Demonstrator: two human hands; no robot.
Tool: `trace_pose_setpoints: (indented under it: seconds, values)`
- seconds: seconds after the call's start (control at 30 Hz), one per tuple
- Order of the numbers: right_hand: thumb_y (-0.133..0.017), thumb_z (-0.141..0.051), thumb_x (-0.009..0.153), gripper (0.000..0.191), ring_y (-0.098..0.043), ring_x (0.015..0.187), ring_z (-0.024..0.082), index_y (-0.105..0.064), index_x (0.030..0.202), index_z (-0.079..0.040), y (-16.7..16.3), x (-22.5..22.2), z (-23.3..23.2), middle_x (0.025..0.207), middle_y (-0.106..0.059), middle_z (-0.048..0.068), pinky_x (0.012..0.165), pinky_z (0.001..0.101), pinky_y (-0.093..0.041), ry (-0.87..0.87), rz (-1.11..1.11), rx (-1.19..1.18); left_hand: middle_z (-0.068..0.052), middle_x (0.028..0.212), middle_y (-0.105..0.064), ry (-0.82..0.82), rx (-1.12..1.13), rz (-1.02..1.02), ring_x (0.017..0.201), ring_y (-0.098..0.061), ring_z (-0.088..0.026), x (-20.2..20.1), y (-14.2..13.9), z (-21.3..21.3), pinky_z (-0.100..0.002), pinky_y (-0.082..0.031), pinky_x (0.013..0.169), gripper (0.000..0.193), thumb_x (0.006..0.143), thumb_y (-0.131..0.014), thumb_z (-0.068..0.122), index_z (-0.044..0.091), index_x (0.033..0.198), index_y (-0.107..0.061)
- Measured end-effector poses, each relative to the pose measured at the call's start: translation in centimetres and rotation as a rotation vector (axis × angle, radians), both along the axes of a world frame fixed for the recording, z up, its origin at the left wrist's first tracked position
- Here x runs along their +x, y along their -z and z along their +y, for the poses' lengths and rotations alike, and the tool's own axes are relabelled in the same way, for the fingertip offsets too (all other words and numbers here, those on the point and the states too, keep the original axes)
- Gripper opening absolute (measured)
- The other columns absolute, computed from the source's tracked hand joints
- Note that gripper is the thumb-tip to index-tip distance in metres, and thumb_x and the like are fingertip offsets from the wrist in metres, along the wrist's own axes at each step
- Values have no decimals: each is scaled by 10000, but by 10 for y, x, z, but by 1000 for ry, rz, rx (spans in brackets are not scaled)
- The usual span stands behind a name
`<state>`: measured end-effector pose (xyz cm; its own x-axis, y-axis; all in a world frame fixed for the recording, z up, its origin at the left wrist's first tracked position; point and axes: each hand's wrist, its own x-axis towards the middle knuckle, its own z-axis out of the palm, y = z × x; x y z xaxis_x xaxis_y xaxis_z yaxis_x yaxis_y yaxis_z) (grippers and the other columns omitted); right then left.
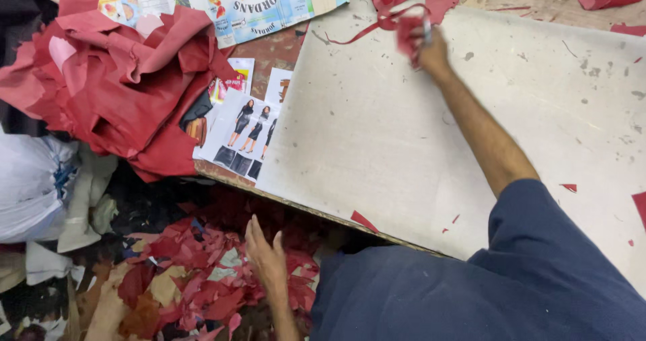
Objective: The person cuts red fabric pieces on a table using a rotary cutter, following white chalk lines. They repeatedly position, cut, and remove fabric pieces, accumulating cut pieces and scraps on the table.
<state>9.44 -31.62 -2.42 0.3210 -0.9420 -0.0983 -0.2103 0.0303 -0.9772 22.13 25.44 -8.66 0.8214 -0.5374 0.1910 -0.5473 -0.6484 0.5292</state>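
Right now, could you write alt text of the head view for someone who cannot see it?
A person's right hand grips red scraps at the far edge of a pale cutting board, while the left hand hangs over a floor pile of red offcuts. Crumpled red material lies left.

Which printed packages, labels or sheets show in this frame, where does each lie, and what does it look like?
Flattened printed carton: top centre, beside the red fabric pile; pale blue and white, with colourful food pictures.
Fashion picture sheet: left edge of the grey work board; white, three figures in dark dresses, dark swatches below.
Small printed cards: just above that sheet; white with red and orange patches.
No screens or signs.
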Motion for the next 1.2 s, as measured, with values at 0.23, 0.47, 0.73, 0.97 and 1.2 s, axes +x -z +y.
trace_pose_setpoints:
  seconds: [0.23,0.47,0.73,0.97,1.2]
  values:
    - [-513,174,800,566,-672,1148,252,-635,1309,-41,-21,68,220,1508,-543,151,840,357,-618,-1672,-115,19,-173,1235,-660,532,-399,527,1125,-690,-248,67,2,-83,-366,-574,970,442,845,-785,52,11,1265,-654]
    - [-576,138,823,599,-697,1006,407,-759,1268,-220,-7,127,-31,1675,-177,211,847,486,-569,-292,501,-776,-130,998,-804,37,469,704,935,-767,-243,188,62,53,-374,-596,836,205,871,-700,17,3,1066,-764]
    - [-530,50,828,506,-719,912,339,-570,1329,-16,20,112,-76,1348,-603,176,643,485,-554,-134,810,-1238,-159,1146,-742,-329,197,40,1027,-706,-332,183,34,13,-413,-551,865,294,925,-710,113,54,1210,-753]
    - [-563,-53,886,326,-713,718,299,-616,1203,0,7,44,203,1207,-611,174,570,421,-581,-1049,793,-711,-86,903,-777,30,-386,677,744,-722,-142,123,-6,-169,-262,-563,701,313,950,-714,160,-14,1209,-688]
    - [-653,42,740,455,-684,1005,359,-682,1173,-95,-29,20,210,1164,-700,112,822,449,-557,-914,449,-458,-129,959,-667,169,-182,249,972,-619,-304,62,-51,-225,-449,-498,786,429,785,-867,318,16,1057,-730]
